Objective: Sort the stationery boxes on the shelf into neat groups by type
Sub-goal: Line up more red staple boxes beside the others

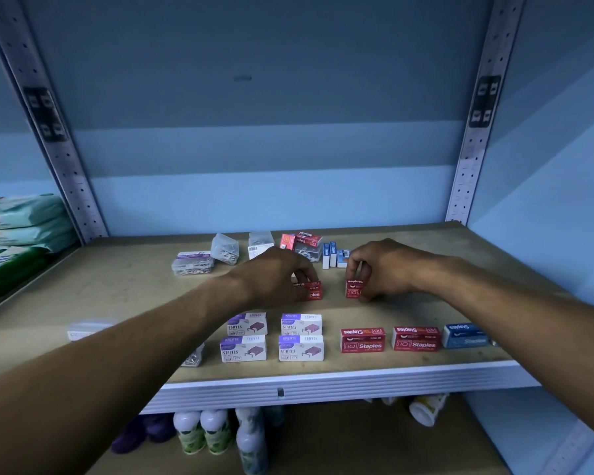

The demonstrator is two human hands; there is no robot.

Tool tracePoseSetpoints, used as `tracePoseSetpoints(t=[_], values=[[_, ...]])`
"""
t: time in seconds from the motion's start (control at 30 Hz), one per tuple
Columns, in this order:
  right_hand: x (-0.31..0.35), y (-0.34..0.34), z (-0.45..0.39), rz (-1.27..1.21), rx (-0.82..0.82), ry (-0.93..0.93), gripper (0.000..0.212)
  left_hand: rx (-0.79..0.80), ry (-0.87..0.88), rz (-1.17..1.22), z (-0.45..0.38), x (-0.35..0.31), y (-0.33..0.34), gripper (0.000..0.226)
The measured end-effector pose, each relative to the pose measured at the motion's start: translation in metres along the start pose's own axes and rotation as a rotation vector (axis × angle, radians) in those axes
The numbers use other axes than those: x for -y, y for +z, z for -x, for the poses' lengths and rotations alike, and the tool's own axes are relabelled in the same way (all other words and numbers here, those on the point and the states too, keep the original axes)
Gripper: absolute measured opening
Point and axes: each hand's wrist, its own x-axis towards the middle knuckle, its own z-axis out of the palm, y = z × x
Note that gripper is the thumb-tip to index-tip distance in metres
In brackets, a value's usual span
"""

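Head view | left hand (275, 272) grip pinches red staples box (311, 291) | right hand (381, 269) grip pinches another red box (354, 289) | likely bound for front red pair (388, 339) on shelf (117, 296)

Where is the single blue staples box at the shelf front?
The blue staples box sits at the shelf's front right, just right of two red staples boxes.
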Motion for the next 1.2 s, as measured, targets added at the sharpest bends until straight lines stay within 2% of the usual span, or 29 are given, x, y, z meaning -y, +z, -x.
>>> tracePoseSetpoints(t=[0.23, 0.4, 0.9, 1.2], values=[[-0.001, -0.009, 0.010, 0.048, -0.028, -0.028, 0.018, -0.060, 0.061, 0.049, -0.007, -0.013, 0.002, 0.025], [-0.002, -0.016, 0.031, 0.118, -0.058, -0.084, 0.017, -0.074, 0.122, 0.056, -0.009, -0.030, 0.000, 0.022], [-0.019, -0.016, 0.069, 0.056, -0.019, -0.102, 0.017, 0.027, 0.162, 0.055, -0.010, -0.065, 0.010, 0.022], [-0.026, -0.008, 0.072, 0.053, 0.026, -0.086, 0.014, 0.048, 0.111, 0.072, -0.005, -0.068, 0.017, 0.021]])
